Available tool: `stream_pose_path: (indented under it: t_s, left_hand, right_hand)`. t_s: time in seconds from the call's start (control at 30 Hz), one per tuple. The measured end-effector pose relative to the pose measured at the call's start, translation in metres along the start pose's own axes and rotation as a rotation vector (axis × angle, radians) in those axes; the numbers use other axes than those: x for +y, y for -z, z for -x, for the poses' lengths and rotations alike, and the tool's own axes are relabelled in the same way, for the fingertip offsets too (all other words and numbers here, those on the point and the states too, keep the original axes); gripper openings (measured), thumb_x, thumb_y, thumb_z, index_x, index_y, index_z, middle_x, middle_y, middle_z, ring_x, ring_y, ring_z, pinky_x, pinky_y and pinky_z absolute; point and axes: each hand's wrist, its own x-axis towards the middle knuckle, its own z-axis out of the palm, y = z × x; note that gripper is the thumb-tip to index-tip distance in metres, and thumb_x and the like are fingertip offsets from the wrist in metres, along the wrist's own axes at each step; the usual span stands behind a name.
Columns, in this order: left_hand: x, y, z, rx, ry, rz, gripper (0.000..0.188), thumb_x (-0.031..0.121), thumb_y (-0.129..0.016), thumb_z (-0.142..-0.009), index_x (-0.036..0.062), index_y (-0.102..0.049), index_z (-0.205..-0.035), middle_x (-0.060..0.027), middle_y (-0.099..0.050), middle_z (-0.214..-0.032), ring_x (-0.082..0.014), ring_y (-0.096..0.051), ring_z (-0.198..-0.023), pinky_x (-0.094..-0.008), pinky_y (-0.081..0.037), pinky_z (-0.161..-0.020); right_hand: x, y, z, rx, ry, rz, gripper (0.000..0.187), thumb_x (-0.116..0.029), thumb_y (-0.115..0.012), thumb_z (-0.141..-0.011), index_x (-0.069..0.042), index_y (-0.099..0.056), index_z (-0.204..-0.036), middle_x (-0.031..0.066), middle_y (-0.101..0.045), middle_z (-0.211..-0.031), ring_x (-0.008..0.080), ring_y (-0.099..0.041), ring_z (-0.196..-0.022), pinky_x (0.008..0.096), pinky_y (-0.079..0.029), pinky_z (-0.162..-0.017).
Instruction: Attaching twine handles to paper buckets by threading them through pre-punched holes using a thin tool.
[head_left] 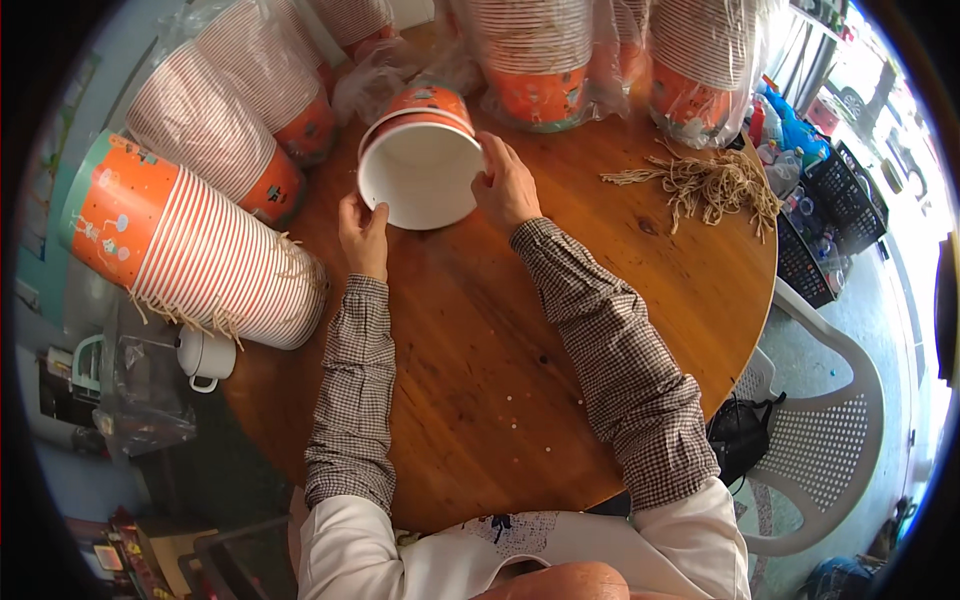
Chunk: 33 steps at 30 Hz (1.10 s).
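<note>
Toward the far side of the round table, both my hands are closed on an orange paper tub [422,178], tilted so its white inside faces me. My left hand [364,236] grips the rim at the lower left, thumb over the edge. On the right side of the rim, my right hand [508,184] pinches the wall, thumb toward the inside. A second orange tub [428,99] shows just behind it, its rim close against the first; whether the two are nested I cannot tell.
Around the wooden table [480,350] stand tall tub stacks, one tied with string [225,245] at left, others bagged in clear plastic [530,70]. A bundle of strings [715,190] lies at right. A white lidded mug [206,356], plastic chair [820,440] and black crates [845,195] are nearby.
</note>
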Motion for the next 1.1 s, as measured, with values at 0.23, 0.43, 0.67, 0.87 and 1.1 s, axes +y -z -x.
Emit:
stream_pose_path:
  t_s: [0.23,0.43,0.67,0.87,1.1]
  left_hand:
    - [0.04,0.009,0.036,0.087,-0.215,-0.162,0.056,0.01,-0.065,-0.085,0.0032,-0.043,-0.136,-0.0185,-0.032,-0.149,-0.0306,-0.039,-0.133,-0.0406,-0.042,-0.103]
    - [0.079,-0.005,0.08,-0.299,-0.742,-0.873,0.061,0.019,-0.076,-0.077,0.0087,-0.052,-0.132,-0.0061,-0.056,-0.134,-0.0264,-0.047,-0.13,-0.0463,-0.031,-0.11]
    - [0.073,-0.001,0.077,-0.278,-0.736,-0.911,0.022,0.011,-0.058,-0.09,0.0066,-0.067,-0.109,-0.0065,-0.067,-0.114,-0.0203,-0.06,-0.114,-0.0432,-0.039,-0.102]
    - [0.078,-0.007,0.071,-0.013,-0.825,-0.716,0.011,0.006,-0.063,-0.086,0.0059,-0.061,-0.097,-0.007,-0.064,-0.094,-0.0278,-0.061,-0.09,-0.0423,-0.047,-0.09]
    - [0.066,-0.005,0.078,-0.454,-0.656,-0.824,0.021,0.004,-0.066,-0.081,0.0039,-0.059,-0.101,-0.0112,-0.058,-0.1,-0.0316,-0.058,-0.096,-0.0426,-0.048,-0.084]
  right_hand:
    - [-0.009,0.003,0.008,0.06,0.034,-0.205,0.062,0.004,-0.048,-0.077,-0.01,-0.046,-0.138,0.0214,-0.049,-0.131,0.0367,-0.055,-0.114,0.0379,-0.049,-0.093]
    - [-0.028,0.027,0.029,0.031,0.04,-0.203,0.061,0.004,-0.047,-0.076,-0.007,-0.046,-0.136,0.0218,-0.053,-0.124,0.0369,-0.056,-0.11,0.0378,-0.049,-0.09]
    - [-0.043,0.071,0.054,-0.201,-0.064,-0.319,0.052,-0.006,-0.062,-0.087,-0.006,-0.047,-0.137,0.0143,-0.06,-0.122,0.0184,-0.064,-0.092,0.0304,-0.053,-0.078]
    - [0.042,0.172,0.048,0.333,-0.058,0.439,0.012,-0.01,-0.067,-0.084,-0.003,-0.068,-0.094,0.0129,-0.067,-0.088,0.0232,-0.066,-0.079,0.0321,-0.053,-0.07]
    - [0.094,0.214,0.023,0.316,-0.3,0.656,0.022,-0.032,-0.06,-0.088,-0.013,-0.07,-0.096,0.0122,-0.063,-0.107,0.0306,-0.062,-0.098,0.0413,-0.049,-0.084]
